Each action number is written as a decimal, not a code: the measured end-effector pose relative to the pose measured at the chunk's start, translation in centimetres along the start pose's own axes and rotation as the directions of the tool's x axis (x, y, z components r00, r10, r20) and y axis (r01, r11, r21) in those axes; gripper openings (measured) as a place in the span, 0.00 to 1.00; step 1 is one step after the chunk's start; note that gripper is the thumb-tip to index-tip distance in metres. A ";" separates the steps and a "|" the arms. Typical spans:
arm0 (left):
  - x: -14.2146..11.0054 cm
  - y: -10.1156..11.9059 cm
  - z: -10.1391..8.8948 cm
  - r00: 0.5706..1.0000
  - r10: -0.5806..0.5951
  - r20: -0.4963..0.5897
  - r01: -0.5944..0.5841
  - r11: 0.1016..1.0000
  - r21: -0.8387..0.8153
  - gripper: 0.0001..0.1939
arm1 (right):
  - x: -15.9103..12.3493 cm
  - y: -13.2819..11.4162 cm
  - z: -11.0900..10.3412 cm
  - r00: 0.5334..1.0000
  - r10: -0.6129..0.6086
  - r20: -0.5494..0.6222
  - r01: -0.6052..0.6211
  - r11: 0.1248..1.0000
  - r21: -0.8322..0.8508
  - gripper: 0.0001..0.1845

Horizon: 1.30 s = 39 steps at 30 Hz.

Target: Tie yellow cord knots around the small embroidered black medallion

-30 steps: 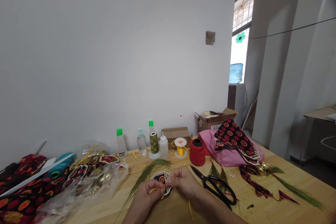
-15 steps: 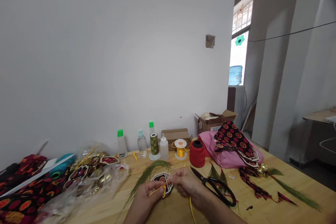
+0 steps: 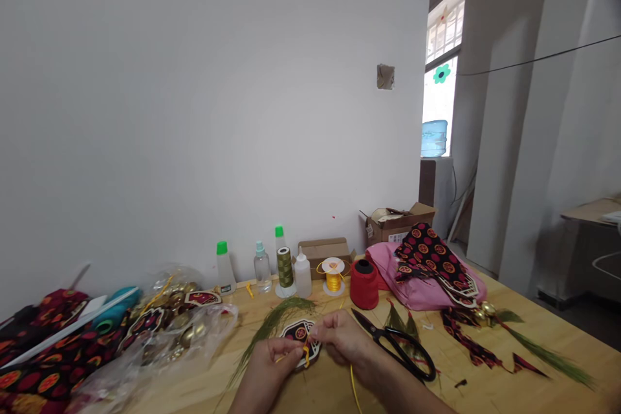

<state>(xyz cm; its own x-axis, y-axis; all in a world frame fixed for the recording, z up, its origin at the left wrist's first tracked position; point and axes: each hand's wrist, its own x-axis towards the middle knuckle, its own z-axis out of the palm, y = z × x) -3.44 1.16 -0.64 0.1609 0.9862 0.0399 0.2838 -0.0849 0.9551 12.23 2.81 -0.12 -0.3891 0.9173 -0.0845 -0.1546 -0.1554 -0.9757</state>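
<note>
A dark ornament panel with a pale border (image 3: 297, 331) lies on the table under my fingertips, its front edge partly covered. My left hand (image 3: 272, 362) pinches a knotted yellow cord (image 3: 306, 354) between thumb and forefinger over the panel. Close by, my right hand (image 3: 345, 337) has thumb and forefinger pressed together at the panel's right edge, on the same cord as far as I can see. A yellow strand hangs below the right wrist. Long green tassel threads (image 3: 272, 320) spread out behind my left hand.
Black scissors (image 3: 395, 344) lie right of my right hand. Behind stand a yellow cord spool (image 3: 333, 277), a red thread cone (image 3: 364, 284), an olive thread cone (image 3: 285, 268) and several bottles. Bagged gold bells (image 3: 187, 336) are at left, patterned cloth (image 3: 427, 255) at right.
My hands stay almost in place, with only small finger movements at the yellow cord. The loop that stuck out by my left fingers shows less. The view has shifted slightly.
</note>
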 end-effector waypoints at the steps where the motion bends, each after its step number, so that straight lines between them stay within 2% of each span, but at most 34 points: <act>1: -0.1 0.2 0.0 1.000 0.001 -0.001 -0.001 1.000 0.006 0.16 | 0.0 0.0 0.0 1.000 0.000 0.001 0.000 1.000 -0.001 0.10; 6: -0.2 0.7 0.2 1.000 0.012 -0.011 -0.012 0.999 0.050 0.14 | 0.1 0.1 0.0 1.000 -0.020 0.013 0.020 1.000 0.022 0.10; 13: -0.2 0.7 -0.1 0.998 0.060 -0.001 -0.060 0.996 0.066 0.14 | 0.2 0.3 0.0 0.998 -0.004 -0.062 0.008 0.998 0.063 0.12; 19: -0.1 0.4 0.0 0.997 0.074 0.031 -0.075 0.997 0.014 0.14 | 0.0 0.1 -0.5 1.000 0.007 0.002 -0.007 1.000 0.020 0.12; 24: -0.1 0.2 0.0 0.998 0.055 0.039 -0.058 0.996 0.065 0.13 | 0.3 0.7 -0.4 1.000 0.004 0.019 -0.004 1.000 -0.008 0.12; 26: -0.2 0.2 0.0 0.998 0.053 0.039 -0.056 0.995 0.085 0.13 | 0.5 1.0 -0.3 1.000 0.013 -0.002 -0.013 1.000 -0.024 0.12; 29: -0.4 0.3 0.0 0.995 0.050 0.083 -0.058 0.993 0.106 0.14 | 0.6 1.2 0.1 0.994 0.028 -0.102 -0.034 0.998 -0.055 0.12; 33: -0.4 0.3 0.1 0.990 0.061 0.128 -0.072 0.994 0.088 0.14 | 0.7 1.1 0.4 0.980 -0.016 -0.197 0.000 0.997 -0.079 0.10; 36: -0.2 0.2 0.1 0.997 0.049 0.054 -0.052 0.996 0.067 0.14 | 0.5 0.7 -0.1 0.994 0.019 -0.110 -0.027 0.997 -0.075 0.10; 39: 0.0 -0.1 0.0 0.996 0.051 -0.070 -0.045 0.996 0.081 0.14 | 0.1 0.1 -0.8 0.995 0.084 0.055 -0.087 0.994 0.064 0.07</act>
<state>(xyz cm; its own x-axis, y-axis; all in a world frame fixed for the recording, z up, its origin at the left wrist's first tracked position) -3.43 1.21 -0.69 0.1084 0.9881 0.1091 0.3523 -0.1409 0.9252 12.91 3.19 -0.42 -0.4503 0.8794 -0.1548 -0.1780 -0.2583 -0.9495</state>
